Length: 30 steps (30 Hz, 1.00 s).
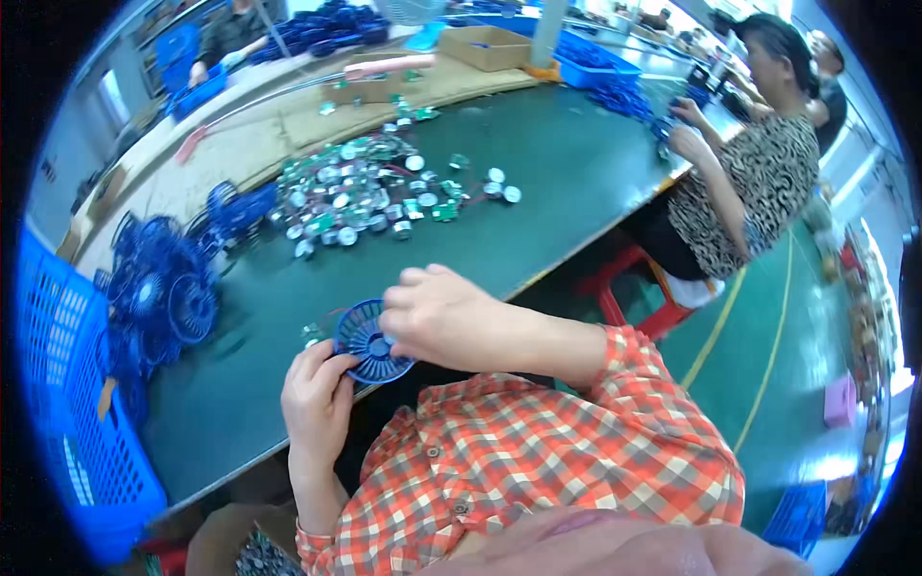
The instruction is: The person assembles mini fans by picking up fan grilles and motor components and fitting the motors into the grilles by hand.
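My left hand (319, 392) pinches the left rim of a round blue plastic fan grille (368, 333) with thin radial ribs, held at the table's front edge. Over the grille's right side, my right hand (437, 317) is closed with its fingers curled down. Whatever its fingertips grip is hidden behind the hand. Just beyond my left fingertips lies a small motor with a green circuit board (312, 333), and a thin red wire shows near the grille.
A heap of small motors with green boards (355, 192) covers part of the green table (499, 134). Blue fan housings (158, 288) pile up at the left beside a blue crate (72, 326). Another person (759, 154) works at the right; a cardboard box (485, 48) stands behind.
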### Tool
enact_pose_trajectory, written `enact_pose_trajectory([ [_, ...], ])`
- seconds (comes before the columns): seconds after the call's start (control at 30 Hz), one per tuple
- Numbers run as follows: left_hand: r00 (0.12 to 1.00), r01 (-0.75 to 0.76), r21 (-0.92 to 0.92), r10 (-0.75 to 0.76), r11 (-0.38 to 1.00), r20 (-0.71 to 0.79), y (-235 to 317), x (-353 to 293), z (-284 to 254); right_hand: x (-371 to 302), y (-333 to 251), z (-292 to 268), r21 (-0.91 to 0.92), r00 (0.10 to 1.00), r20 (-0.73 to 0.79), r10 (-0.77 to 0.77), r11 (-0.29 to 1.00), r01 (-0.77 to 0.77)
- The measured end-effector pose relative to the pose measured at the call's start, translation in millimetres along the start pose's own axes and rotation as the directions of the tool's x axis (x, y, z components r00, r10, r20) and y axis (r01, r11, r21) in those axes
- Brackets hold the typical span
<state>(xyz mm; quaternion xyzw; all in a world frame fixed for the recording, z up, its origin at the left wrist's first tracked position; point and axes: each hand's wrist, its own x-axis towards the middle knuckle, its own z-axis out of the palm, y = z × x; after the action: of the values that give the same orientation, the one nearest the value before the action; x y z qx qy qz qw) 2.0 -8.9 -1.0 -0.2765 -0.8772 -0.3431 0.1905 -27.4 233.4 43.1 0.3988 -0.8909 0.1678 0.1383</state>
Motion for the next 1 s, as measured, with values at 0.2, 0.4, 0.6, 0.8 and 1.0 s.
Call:
enact_pose_trajectory([
  [0.2, 1.0, -0.007, -0.055, 0.007, 0.998, 0.007, -4.2, -4.3, 2.1, 8.2, -4.1, 14.7, 0.109, 0.99, 0.095, -0.101, 0.99, 0.09],
  [0.4, 0.999, 0.026, -0.023, -0.026, 0.999, 0.028, -1.2, -9.8, -1.6, 16.5, -4.5, 16.2, 0.121, 0.985, 0.129, -0.11, 0.988, 0.095],
  [0.6, 0.999, -0.002, 0.023, 0.001, 1.0, 0.036, -1.6, -6.3, 1.3, 26.1, -0.2, 15.4, 0.103, 0.967, 0.212, -0.144, 0.987, 0.125],
  [0.8, 0.999, 0.03, -0.007, -0.03, 1.0, 0.035, -1.3, -5.8, 1.2, 5.3, -0.5, 13.3, 0.153, 0.98, 0.148, -0.137, 0.982, 0.114],
  [1.0, 0.999, 0.003, -0.022, -0.002, 1.0, 0.052, -9.4, 3.6, 3.2, -24.0, 10.4, 30.7, 0.068, 0.974, -0.007, -0.226, 0.972, 0.226],
])
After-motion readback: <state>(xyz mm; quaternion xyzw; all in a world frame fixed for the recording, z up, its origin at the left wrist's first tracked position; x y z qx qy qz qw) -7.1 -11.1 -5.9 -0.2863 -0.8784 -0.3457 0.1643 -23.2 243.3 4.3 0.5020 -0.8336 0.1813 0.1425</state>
